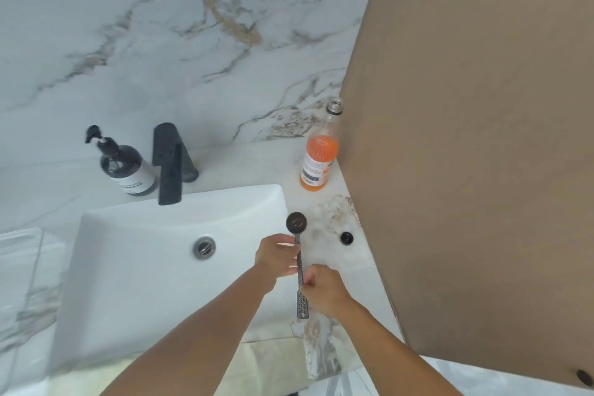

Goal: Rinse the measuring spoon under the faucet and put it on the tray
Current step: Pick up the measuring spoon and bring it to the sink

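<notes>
A dark metal measuring spoon (297, 222) with a long handle and a perforated flat end is held over the right rim of the white sink (135, 267). My left hand (278, 255) grips the handle just below the round bowl. My right hand (321, 289) pinches the handle lower down, above the perforated end. The black faucet (170, 164) stands behind the sink to the upper left, and no water shows running. A clear tray (19, 236) is partly visible at the far left edge.
A dark soap pump bottle (123, 164) stands left of the faucet. An open bottle of orange liquid (319, 157) sits at the back right, its black cap (346, 238) on the marble counter. A brown panel (475, 138) walls off the right.
</notes>
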Demonstrator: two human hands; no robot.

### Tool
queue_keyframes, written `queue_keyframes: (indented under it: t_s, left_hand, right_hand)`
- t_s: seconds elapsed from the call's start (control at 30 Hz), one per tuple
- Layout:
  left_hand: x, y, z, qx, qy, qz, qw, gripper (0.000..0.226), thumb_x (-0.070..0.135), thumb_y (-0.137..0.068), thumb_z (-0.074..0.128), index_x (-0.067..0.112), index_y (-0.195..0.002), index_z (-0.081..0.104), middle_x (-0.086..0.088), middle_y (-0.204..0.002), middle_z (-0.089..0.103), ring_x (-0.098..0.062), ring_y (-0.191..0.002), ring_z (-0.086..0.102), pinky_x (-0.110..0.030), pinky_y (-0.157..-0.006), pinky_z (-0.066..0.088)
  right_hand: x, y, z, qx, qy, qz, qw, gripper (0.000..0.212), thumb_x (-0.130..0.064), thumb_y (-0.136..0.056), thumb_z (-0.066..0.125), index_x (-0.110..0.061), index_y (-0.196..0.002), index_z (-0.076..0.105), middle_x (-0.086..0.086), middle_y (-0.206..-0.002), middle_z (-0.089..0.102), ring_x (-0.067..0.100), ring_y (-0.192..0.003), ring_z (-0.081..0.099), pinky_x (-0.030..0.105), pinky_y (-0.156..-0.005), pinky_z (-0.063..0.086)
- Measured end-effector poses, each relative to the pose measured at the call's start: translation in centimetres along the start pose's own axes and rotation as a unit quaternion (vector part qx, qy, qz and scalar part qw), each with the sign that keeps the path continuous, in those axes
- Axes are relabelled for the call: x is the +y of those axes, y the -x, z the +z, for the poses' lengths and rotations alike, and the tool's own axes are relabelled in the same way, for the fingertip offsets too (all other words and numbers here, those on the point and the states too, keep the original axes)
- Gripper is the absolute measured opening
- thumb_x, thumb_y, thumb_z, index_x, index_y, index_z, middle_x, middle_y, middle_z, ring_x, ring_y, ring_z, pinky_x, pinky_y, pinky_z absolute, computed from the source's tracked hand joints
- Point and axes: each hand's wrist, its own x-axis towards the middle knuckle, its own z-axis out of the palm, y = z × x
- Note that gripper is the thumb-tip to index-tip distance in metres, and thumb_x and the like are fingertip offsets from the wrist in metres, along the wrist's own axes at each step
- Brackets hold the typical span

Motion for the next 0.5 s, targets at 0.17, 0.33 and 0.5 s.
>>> queue_keyframes:
  t_s: [0.17,0.33,0.5]
  left_hand:
    - [0.9,0.8,-7.1,0.022,0.041,0.030,0.998,0.013,-0.002,-0.087,0.064,0.007,-0.087,0.072,-0.011,-0.078,0.068,-0.028,-0.069,0.064,-0.043,-0.079,0.062]
    - [0.9,1.3,-13.6,0.072,0.061,0.046,0.995,0.015,-0.003,-0.087,0.061,0.008,-0.084,0.071,-0.009,-0.078,0.071,-0.027,-0.068,0.067,-0.042,-0.074,0.063]
    - [0.0,1.5,-17.4,0.095,0.039,0.051,0.993,0.020,0.000,-0.085,0.061,0.013,-0.077,0.074,-0.007,-0.078,0.071,-0.024,-0.069,0.067,-0.032,-0.063,0.060]
  right_hand:
    - [-5.4,-0.8,3.6,-0.036,0.005,-0.059,0.998,0.015,-0.008,-0.084,0.056,-0.020,-0.074,0.055,-0.001,-0.082,0.060,0.019,-0.072,0.056,0.018,-0.050,0.040]
    - [-11.1,-1.3,5.7,-0.078,0.002,-0.080,0.994,0.019,-0.012,-0.083,0.051,-0.022,-0.067,0.054,0.005,-0.073,0.064,0.030,-0.066,0.067,0.023,-0.040,0.042]
    - [-20.3,-2.7,2.3,0.024,-0.110,-0.132,0.985,0.017,-0.014,-0.084,0.050,-0.017,-0.072,0.061,0.010,-0.078,0.070,0.026,-0.059,0.068,0.028,-0.047,0.047]
